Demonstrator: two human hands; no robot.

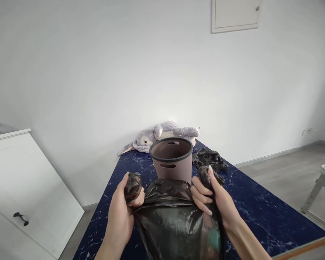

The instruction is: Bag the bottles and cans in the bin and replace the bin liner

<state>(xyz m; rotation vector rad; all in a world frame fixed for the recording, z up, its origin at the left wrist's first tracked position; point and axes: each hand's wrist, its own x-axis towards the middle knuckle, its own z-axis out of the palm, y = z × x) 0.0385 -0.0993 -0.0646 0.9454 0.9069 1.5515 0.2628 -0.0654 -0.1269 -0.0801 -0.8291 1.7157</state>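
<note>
A black plastic garbage bag hangs between my two hands over the near part of the table, its lower end cut off by the picture's bottom edge. Something greenish shows faintly through its right side. My left hand is closed around the bag's bunched left top corner. On the other side, my right hand grips the right top corner, the thumb pointing up. Just beyond the bag stands an upright brownish-pink trash bin with a dark rim and handle slots; the bag hides its base.
A crumpled black plastic bag lies right of the bin. Behind it, a grey plush rabbit rests against the wall on the blue marbled table. A white cabinet stands at left, a grey metal-legged piece of furniture at right.
</note>
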